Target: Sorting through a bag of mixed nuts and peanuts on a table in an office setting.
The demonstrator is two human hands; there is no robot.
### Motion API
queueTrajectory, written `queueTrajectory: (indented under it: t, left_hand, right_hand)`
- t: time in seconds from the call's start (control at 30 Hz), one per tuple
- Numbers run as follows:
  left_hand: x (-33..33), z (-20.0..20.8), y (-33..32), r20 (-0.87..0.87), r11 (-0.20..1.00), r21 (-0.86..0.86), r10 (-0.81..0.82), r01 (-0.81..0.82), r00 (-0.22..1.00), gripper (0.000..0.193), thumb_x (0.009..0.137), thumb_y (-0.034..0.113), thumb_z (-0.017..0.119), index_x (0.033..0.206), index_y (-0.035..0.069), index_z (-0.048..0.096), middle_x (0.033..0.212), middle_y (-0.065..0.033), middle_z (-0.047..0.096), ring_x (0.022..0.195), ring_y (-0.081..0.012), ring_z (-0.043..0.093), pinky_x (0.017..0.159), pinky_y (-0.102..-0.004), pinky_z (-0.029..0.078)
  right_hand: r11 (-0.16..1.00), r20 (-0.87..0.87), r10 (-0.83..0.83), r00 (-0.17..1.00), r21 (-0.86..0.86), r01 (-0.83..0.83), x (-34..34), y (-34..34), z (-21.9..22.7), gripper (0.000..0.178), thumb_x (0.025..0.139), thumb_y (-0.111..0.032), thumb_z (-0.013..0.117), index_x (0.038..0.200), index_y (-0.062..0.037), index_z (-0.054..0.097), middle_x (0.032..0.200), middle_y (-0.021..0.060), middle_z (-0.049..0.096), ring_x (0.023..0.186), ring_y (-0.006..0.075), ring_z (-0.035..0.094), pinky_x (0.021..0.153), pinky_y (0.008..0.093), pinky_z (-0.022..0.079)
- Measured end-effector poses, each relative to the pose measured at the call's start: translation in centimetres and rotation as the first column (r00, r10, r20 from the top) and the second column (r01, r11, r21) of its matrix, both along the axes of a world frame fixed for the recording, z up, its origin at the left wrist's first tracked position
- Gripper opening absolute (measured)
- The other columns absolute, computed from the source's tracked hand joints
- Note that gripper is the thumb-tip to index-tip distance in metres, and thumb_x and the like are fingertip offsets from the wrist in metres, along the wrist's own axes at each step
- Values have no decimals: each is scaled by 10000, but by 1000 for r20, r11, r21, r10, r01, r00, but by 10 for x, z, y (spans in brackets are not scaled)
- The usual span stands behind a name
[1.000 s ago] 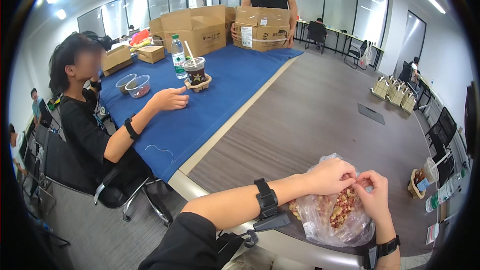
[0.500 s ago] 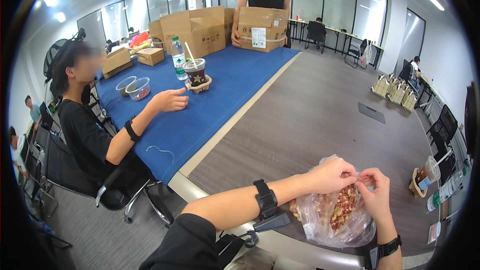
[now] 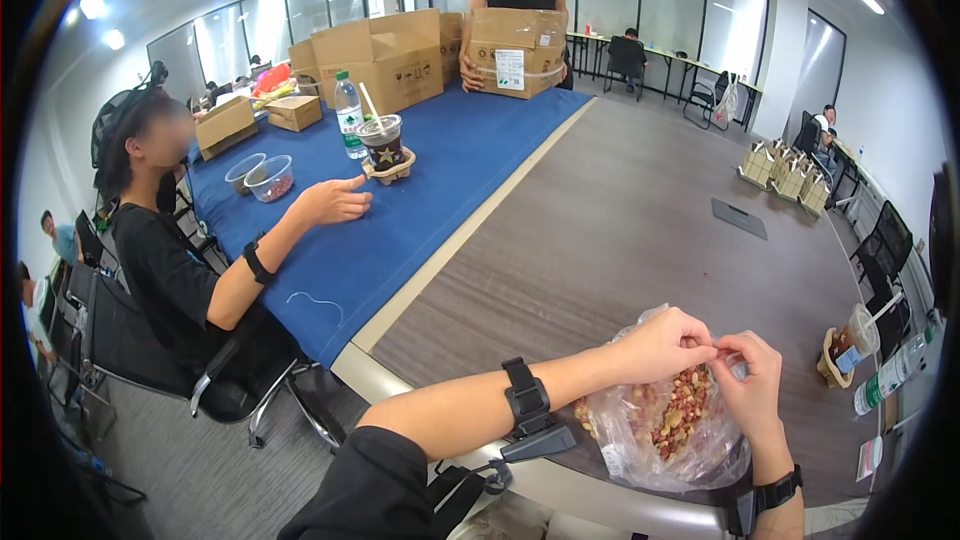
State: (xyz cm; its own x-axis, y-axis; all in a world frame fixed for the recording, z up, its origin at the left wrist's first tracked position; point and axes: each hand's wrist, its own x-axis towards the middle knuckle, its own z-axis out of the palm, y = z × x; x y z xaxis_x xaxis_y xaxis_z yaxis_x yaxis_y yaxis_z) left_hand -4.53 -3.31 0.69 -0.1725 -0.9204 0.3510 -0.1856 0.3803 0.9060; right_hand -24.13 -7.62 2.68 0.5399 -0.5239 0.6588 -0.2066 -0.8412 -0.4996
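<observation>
At the near right of the table lies a clear plastic bag (image 3: 625, 435) holding many small red and pale yellow pieces (image 3: 682, 408) that look like peanuts. Above its far part, my left hand (image 3: 665, 345) and my right hand (image 3: 750, 370) meet with their fingertips together. Both are closed in a pinch. Whatever sits between the fingers is too small and covered to make out. Each of my wrists wears a black strapped device.
On the right stand a cup in a carton holder (image 3: 848, 345) and a water bottle (image 3: 893, 375). At left, a seated person's hand (image 3: 335, 202) rests near a lidded cup (image 3: 384, 143) on the blue cloth (image 3: 400, 230). Another person stands holding a cardboard box (image 3: 515, 52).
The head view has shifted slightly. My hands stay pinched together over the bag, with only a tiny movement of the fingers.
</observation>
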Motion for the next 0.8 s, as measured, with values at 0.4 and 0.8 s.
queueTrajectory:
  t: [0.4, 0.8]
  left_hand:
    - [2, -4, -2, 23, 999, 45, 26, -27, 999, 196, 933, 199, 718, 939, 4, 735, 746, -28, 701, 701, -68, 619, 653, -268, 506]
    - [4, -1, -1, -93, 997, 61, -32, 38, 995, 154, 984, 145, 686, 992, 1, 741, 814, -10, 719, 731, -40, 610, 662, -217, 495]
  right_hand:
    - [998, -31, -4, 999, -55, 3, -2, -1, -1, 135, 776, 35, 778, 892, -3, 720, 769, 97, 679, 684, 203, 655, 622, 295, 505]
    - [987, 54, 73, 996, 136, -80, -6, -11, -4, 122, 806, 24, 798, 916, 17, 748, 837, 105, 736, 710, 161, 680, 648, 269, 537]
